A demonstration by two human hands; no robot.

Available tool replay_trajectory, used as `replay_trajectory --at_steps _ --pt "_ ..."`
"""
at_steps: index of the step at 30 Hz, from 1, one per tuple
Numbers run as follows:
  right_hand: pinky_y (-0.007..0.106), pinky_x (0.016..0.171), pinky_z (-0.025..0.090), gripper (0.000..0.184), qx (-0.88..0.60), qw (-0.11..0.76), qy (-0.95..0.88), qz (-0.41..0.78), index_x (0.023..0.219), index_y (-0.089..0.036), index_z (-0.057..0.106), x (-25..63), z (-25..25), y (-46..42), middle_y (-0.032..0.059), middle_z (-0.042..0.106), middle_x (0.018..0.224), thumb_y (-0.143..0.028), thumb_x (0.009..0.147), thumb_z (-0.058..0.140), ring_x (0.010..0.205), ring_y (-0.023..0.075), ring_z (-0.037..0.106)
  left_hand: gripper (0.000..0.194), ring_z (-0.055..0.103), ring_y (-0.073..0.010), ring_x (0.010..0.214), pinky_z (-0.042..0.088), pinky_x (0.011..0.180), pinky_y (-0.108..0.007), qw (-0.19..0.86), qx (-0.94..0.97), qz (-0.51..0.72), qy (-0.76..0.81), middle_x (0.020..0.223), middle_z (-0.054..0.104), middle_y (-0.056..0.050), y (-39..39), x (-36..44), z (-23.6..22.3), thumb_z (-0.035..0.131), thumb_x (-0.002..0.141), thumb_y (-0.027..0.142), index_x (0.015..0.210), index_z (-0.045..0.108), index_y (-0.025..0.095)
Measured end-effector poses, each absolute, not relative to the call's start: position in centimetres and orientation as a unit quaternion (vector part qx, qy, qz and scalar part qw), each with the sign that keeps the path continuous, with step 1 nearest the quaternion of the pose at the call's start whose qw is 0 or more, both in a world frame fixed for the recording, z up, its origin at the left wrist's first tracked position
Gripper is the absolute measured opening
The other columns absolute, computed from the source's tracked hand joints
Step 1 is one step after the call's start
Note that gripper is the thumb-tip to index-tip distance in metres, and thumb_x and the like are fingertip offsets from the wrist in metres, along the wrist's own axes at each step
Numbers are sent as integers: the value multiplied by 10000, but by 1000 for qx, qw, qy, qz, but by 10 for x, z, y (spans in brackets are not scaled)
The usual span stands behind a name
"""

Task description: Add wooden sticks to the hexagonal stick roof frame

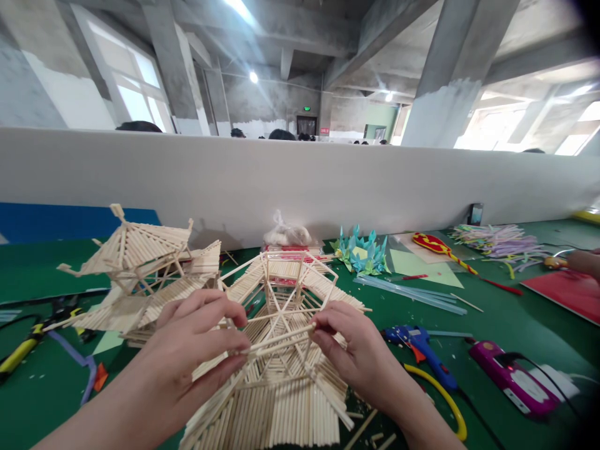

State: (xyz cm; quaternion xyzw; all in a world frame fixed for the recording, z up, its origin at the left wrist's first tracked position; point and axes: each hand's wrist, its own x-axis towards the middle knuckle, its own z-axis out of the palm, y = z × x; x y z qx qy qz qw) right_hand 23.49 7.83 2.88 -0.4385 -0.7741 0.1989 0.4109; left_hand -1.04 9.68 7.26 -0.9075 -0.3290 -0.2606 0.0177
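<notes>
Between my two hands is a thin wooden stick (285, 336), held above a pavilion model (285, 409) of many pale wooden sticks. My left hand (197, 353) is closed, its thumb and fingertips pinching the stick's left end. At the other end, the fingertips of my right hand (349, 344) are pinched together on the stick. Under it, the model's open frame has spokes meeting in the middle and a sloping stick roof. Left of my hands stands a similar model part (135, 247) with a peaked roof and upturned corners.
On the green table (497, 319) lie a blue glue gun (424, 350), glue sticks (412, 294) and a magenta power strip (510, 378). Teal folded-paper work (360, 250) stands by the white partition (356, 187). Yellow-handled pliers (23, 350) lie left. Another person's hand (584, 265) shows at right.
</notes>
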Motion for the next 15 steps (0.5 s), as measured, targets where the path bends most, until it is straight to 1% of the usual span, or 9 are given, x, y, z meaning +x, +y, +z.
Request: replay_trajectory --at_steps 6,9,11,15 --pt "270 647 389 95 -438 412 -775 194 805 -172 565 235 28 77 18 544 756 -175 858 485 725 138 497 131 428 -222 958 299 807 -377 19 -908 -256 -330 917 550 6 97 -12 74 491 844 201 803 585 283" --pt "272 645 391 95 -440 410 -776 191 798 -176 564 235 27 78 19 551 762 -175 855 487 729 140 498 100 410 -231 988 313 793 -370 8 -910 -248 -333 945 538 4 97 -13 76 511 833 227 820 589 289" --pt "270 642 389 96 -438 410 -777 190 791 -178 563 234 27 78 18 552 758 -169 851 488 725 139 497 78 399 -236 1014 309 813 -379 6 -910 -245 -336 975 530 4 96 -15 75 530 823 241 841 584 295" --pt "268 633 388 97 -434 408 -780 192 794 -174 565 234 26 78 19 553 750 -164 849 486 716 135 498 106 395 -242 1033 299 837 -405 9 -908 -239 -344 1000 522 0 94 -16 75 525 830 234 890 575 305"
